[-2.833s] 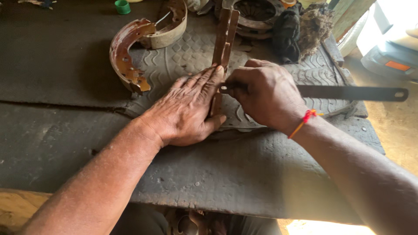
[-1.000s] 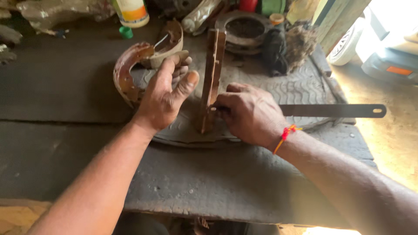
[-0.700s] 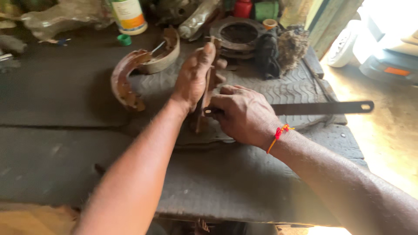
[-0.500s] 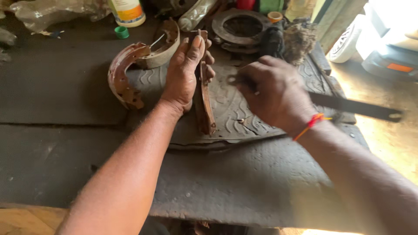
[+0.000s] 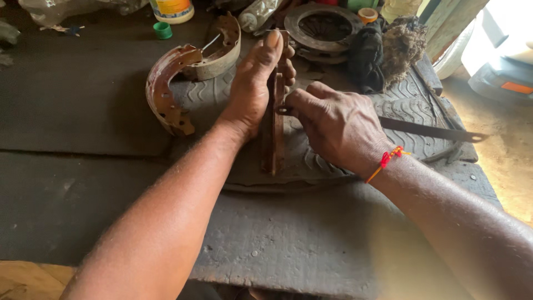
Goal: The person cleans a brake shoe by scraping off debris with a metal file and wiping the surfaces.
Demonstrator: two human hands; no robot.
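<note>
At frame centre, the left hand [image 5: 252,91] gripped a rusty brake shoe [image 5: 273,128] stood on edge, its long axis running up the frame. From the right, the right hand [image 5: 338,125] had its grip pinched on a hacksaw blade [image 5: 433,131] laid crosswise against it. Both rested on a tyre-tread mat [image 5: 411,100] over the dark counter [image 5: 72,111]; another brake shoe [image 5: 166,83] lay upper left.

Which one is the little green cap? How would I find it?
Start at the dark rubber mat covering the bench and look to its far edge. Just beyond the two rusty curved brake shoes, beside the white bottle, sits the green cap. It is the only small, round, bright green thing there.
</note>
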